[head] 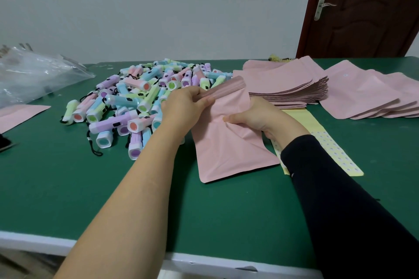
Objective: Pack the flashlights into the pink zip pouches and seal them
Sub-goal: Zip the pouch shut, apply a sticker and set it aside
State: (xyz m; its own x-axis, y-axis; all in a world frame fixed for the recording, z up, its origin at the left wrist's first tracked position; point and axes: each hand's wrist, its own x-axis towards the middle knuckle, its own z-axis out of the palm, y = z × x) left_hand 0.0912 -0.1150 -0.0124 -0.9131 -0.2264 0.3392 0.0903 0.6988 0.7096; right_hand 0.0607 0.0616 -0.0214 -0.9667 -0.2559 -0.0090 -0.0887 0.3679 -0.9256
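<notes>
The left hand (186, 104) pinches the ribbed zip end of a pink pouch (226, 149), its grip clamped on that top strip with thumb and fingers pressed together across it. The right hand (256, 117) has its grip closed on the pouch's middle, bunching the film into creases. This looks like one hand steadying the body while the other works the zip line, either to open the mouth or to press it closed. Whether a flashlight is already inside cannot be told.

The pouch's lower end lies flat on the green worktop (68, 188), which takes its weight and leaves both hands free for the top. The pile of flashlights (140, 97) sits just left of the hands, within easy reach of the left one. The stack of flat pouches (283, 83) lies just behind the right hand, with looser pouches (362, 97) spread farther right. A yellow sticker strip (326, 142) runs under the right wrist.
</notes>
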